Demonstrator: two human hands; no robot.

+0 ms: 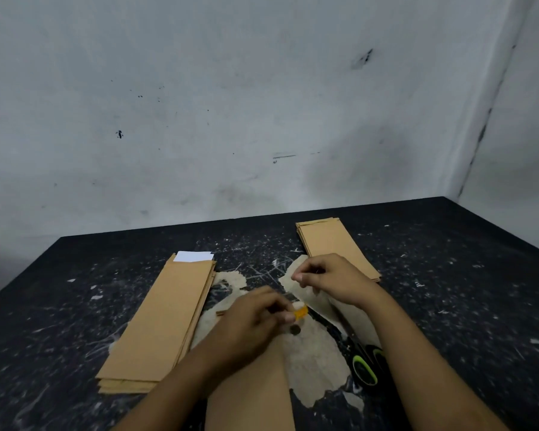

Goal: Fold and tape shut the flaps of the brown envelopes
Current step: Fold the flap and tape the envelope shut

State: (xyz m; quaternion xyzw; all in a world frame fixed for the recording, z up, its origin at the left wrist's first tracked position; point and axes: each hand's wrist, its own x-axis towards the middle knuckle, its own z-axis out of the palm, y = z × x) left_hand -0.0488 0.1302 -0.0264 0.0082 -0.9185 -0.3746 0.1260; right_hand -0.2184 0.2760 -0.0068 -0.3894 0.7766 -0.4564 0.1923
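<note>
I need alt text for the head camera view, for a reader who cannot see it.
Two hands work over a brown envelope on a scratched black table: the left hand pinches a small orange tape piece, the right hand hovers nearby. Envelope stacks lie at both sides, scissors to the right.

The person is wearing nothing on the left hand [255, 315], the right hand [333, 275] or either arm: no sleeves, rings or watch are showing.

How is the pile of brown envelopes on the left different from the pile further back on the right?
The left pile lies nearer the person and shows white paper sticking out at its far end; the right pile shows none. The right pile is partly hidden behind the right hand; the left pile lies in full view. Both are flat brown stacks on the black table.
</note>
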